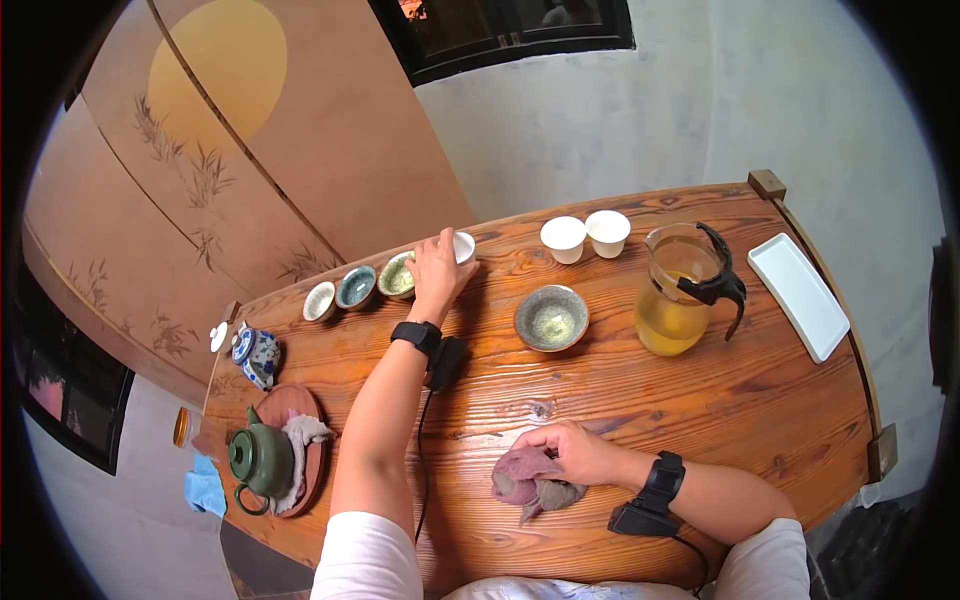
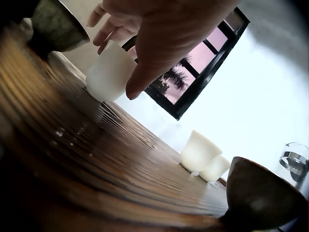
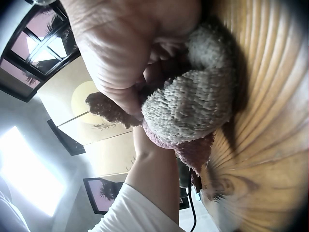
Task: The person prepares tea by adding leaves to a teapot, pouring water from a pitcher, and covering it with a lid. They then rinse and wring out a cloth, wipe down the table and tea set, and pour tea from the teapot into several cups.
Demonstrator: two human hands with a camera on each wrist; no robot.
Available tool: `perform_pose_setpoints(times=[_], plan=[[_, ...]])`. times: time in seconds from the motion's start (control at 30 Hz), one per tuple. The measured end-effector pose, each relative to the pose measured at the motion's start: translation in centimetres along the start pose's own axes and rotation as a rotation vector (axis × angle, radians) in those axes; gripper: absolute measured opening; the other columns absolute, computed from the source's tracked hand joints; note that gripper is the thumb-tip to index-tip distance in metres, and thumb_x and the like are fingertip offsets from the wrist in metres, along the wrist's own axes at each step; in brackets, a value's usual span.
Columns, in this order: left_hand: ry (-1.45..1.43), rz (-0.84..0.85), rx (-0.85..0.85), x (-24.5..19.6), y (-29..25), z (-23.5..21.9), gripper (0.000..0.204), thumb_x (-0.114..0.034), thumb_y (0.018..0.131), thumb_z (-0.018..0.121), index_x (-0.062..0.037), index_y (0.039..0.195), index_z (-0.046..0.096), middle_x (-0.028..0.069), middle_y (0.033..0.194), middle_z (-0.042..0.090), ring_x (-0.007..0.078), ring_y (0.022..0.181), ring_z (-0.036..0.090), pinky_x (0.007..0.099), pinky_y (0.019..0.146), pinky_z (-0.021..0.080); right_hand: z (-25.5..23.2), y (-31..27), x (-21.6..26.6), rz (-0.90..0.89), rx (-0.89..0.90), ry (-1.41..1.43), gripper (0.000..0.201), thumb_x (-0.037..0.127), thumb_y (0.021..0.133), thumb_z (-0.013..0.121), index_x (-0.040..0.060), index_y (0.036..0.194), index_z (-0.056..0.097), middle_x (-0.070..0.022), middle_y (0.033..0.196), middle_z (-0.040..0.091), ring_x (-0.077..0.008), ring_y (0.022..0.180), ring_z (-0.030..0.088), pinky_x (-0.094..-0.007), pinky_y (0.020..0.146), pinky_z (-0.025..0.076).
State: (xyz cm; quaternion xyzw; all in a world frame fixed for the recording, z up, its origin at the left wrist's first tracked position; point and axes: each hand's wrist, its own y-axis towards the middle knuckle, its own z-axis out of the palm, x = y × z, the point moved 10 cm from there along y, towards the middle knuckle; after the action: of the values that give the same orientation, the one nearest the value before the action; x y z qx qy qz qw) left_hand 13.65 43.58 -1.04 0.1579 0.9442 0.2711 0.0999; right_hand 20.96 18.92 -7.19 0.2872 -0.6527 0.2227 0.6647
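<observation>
My left hand (image 1: 438,272) is at a small white cup (image 1: 463,247) near the table's back edge. In the left wrist view the thumb lies beside the white cup (image 2: 110,72), with the other fingers spread out past its rim. A greenish cup (image 1: 397,275) stands just left of this hand. My right hand (image 1: 580,452) holds a bunched purple and grey-brown cloth (image 1: 522,476) low over the front of the table. Close up in the right wrist view, the fingers curl into the textured cloth (image 3: 188,108), and part of them is hidden behind it.
Several cups line the back left, including a teal cup (image 1: 356,288). A speckled bowl (image 1: 551,318) sits mid-table, near two white cups (image 1: 565,240) and a pitcher of yellow liquid (image 1: 668,320). A white tray (image 1: 799,297) lies right; a green teapot (image 1: 262,460) stands left.
</observation>
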Motion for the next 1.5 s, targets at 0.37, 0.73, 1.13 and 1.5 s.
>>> perform_pose_setpoints(times=[0.37,0.73,1.13,1.5], plan=[[-0.942,-0.059,0.721,-9.1,-6.8,0.6,0.082,-0.037,0.068,0.072,-0.0024,0.129,0.03,0.0232,0.118,0.044,0.0288,0.109,0.045,0.0368,0.089,0.04,-0.2,0.3,-1.4,-0.061,-0.04,0.211,0.024,0.007,0.081,0.059,-0.0027,0.103,0.056,-0.0063,0.097,0.061,-0.0094,0.088,0.055,-0.0238,0.08,0.045],[-0.868,0.431,0.622,-12.8,-8.4,-1.1,0.101,-0.04,0.055,0.079,-0.0093,0.133,0.022,0.0188,0.132,0.027,0.0321,0.126,0.025,0.0387,0.103,0.024,-0.9,0.1,-1.2,-0.081,-0.103,0.207,0.022,0.004,0.081,0.059,-0.0019,0.102,0.056,-0.0052,0.096,0.061,-0.0084,0.088,0.055,-0.0232,0.078,0.045],[-0.774,0.356,0.448,-10.7,-9.1,-3.1,0.076,-0.021,0.056,0.076,-0.0072,0.12,0.037,0.0145,0.116,0.039,0.0299,0.114,0.038,0.0367,0.097,0.032,-0.9,0.2,-1.5,-0.079,-0.104,0.207,0.025,0.0,0.08,0.058,-0.0027,0.104,0.055,-0.0052,0.098,0.06,-0.0089,0.089,0.055,-0.0237,0.08,0.045],[-0.59,0.316,0.412,-8.2,-16.8,-10.3,0.074,-0.018,0.056,0.076,-0.0082,0.119,0.038,0.0213,0.117,0.037,0.0378,0.109,0.041,0.0392,0.091,0.038,-4.9,-1.7,3.9,-0.128,-0.584,-0.046,0.026,0.004,0.077,0.058,0.0009,0.103,0.056,-0.0088,0.094,0.062,-0.0146,0.087,0.058,-0.0283,0.082,0.044]])
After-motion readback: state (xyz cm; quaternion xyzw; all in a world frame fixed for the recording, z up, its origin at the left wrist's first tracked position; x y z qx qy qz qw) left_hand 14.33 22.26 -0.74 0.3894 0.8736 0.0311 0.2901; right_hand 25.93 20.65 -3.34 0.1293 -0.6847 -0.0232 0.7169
